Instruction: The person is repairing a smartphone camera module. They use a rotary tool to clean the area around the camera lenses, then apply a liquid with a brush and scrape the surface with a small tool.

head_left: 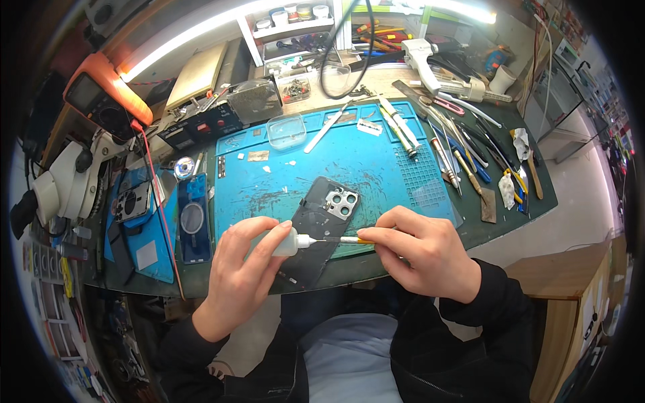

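Observation:
My left hand (243,263) is closed round a small whitish squeeze bottle (289,243), tipped sideways with its thin nozzle pointing right. In my right hand (424,250), fingers pinch a slim tool (351,240) with a silver collar and a yellowish grip. The tool's narrow end meets or nearly meets the bottle's nozzle; whether they touch I cannot tell. Under both lies a dark phone back housing (321,216) with round camera openings, set at a slant on a blue work mat (269,195). My left hand and the bottle cover part of the housing's lower left side.
A clear plastic box (286,131), white tweezers (327,127) and pen-like tubes (400,127) lie toward the mat's back. Pliers and several hand tools (470,151) crowd the right. At left are a blue phone back (195,225), a red cable (156,181), a microscope (64,178) and an orange multimeter (107,94).

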### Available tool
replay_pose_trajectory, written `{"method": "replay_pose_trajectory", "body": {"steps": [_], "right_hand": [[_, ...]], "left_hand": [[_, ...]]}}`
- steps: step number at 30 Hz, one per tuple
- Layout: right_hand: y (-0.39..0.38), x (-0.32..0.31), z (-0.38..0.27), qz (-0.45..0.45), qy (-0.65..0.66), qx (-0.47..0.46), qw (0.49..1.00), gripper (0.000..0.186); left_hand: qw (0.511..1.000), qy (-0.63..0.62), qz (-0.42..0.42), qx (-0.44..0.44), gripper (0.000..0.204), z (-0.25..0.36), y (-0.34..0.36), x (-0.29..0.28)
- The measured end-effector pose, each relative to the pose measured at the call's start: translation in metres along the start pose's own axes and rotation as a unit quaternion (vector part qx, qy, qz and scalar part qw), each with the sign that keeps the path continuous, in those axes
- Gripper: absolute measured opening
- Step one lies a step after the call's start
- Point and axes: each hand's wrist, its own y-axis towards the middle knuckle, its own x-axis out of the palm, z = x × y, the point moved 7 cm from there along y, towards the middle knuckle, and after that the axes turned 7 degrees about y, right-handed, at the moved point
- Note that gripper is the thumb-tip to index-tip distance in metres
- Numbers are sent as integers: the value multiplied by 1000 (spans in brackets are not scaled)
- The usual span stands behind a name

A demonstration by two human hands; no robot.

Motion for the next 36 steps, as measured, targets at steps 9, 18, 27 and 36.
{"method": "replay_pose_trajectory", "body": {"steps": [9,18,27,36], "right_hand": [[0,1,2,-4,0,3,1000,30],[1,1,3,-10,-3,2,1000,28],[1,3,4,-18,1,8,1000,27],[4,0,3,-16,-3,7,1000,29]], "left_hand": [[1000,23,-8,8,57,-1,2,1],[999,33,-6,22,60,1,3,1],[998,55,-6,34,59,3,4,-1],[1000,5,22,-3,59,-8,-2,1]]}}
